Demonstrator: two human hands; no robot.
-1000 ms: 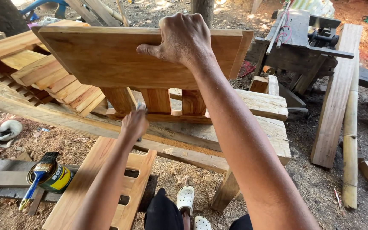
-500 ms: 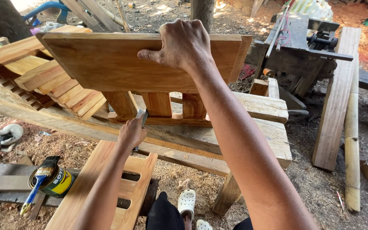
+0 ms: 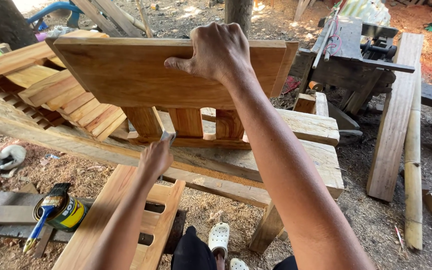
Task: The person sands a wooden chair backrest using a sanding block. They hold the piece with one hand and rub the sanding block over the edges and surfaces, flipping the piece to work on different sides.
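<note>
Since the last look my left hand (image 3: 156, 157) has crept up a bit, so the small metal scraper (image 3: 167, 136) it's pinching now sits right at the bottom rail beside the left slat. Right hand (image 3: 219, 52) is clamped over the top edge of the slatted wooden panel (image 3: 126, 75), fingers curled behind it, holding it upright on the rough workbench plank (image 3: 301, 165). My worry: the panel only stands on its thin edge, so a hard push with the blade could kick the bottom out or let it skid into my knuckles. Open tin (image 3: 63, 210) with a brush across it sits low left; a falling panel would probably tip it.
</note>
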